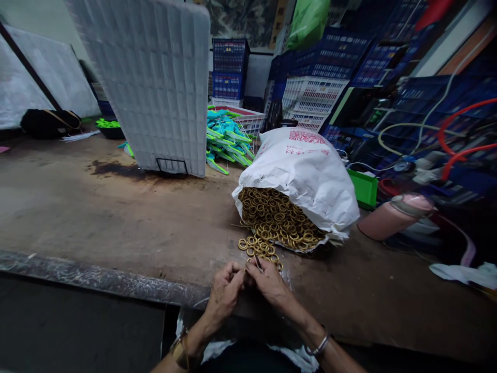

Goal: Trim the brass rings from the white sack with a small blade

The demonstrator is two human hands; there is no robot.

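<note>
My left hand (225, 290) and my right hand (268, 284) meet at the near edge of the wooden table (116, 217), fingers pinched together. A thin dark tool (258, 263) sticks up from my right hand's fingers. What my left hand's fingers pinch is too small to make out. Just beyond the hands lies a loose heap of brass rings (259, 247). They spill from a white sack (306, 176) lying on its side, its mouth full of rings (277, 217).
A white gridded panel (155, 83) stands upright at the back. Blue-green items (225, 140) lie by a white basket (248, 120). A pink flask (396, 215) and green box (364, 189) lie right of the sack. Blue crates (330, 52) and hoses crowd the right.
</note>
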